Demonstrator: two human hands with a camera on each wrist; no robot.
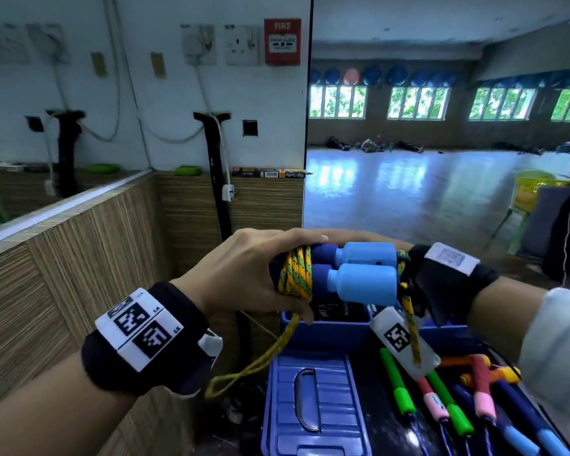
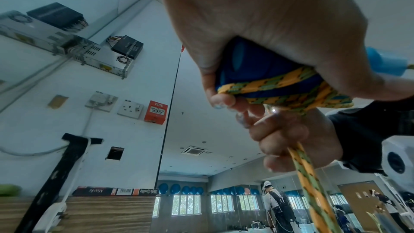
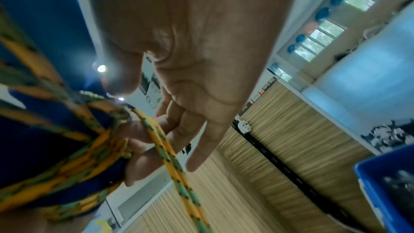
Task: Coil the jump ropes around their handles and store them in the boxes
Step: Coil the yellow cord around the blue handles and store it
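Observation:
Two blue jump-rope handles (image 1: 362, 274) lie side by side in my left hand (image 1: 254, 268), which grips their dark foam ends. Several turns of yellow-green rope (image 1: 295, 274) are wound round them under my fingers. My right hand (image 1: 375, 237) is mostly hidden behind the handles. In the left wrist view, the right hand (image 2: 291, 139) curls round a rope strand (image 2: 309, 183) just below the handles (image 2: 257, 63). The right wrist view shows the rope (image 3: 170, 157) running between my right fingers (image 3: 156, 125). A slack loop (image 1: 254, 363) hangs below.
An open blue box (image 1: 326, 330) sits right under the handles, with its blue lid (image 1: 310, 406) lying in front. Several other jump ropes (image 1: 441, 399) with green, pink and orange handles lie at the lower right. A wood-panelled wall (image 1: 79, 258) stands close on the left.

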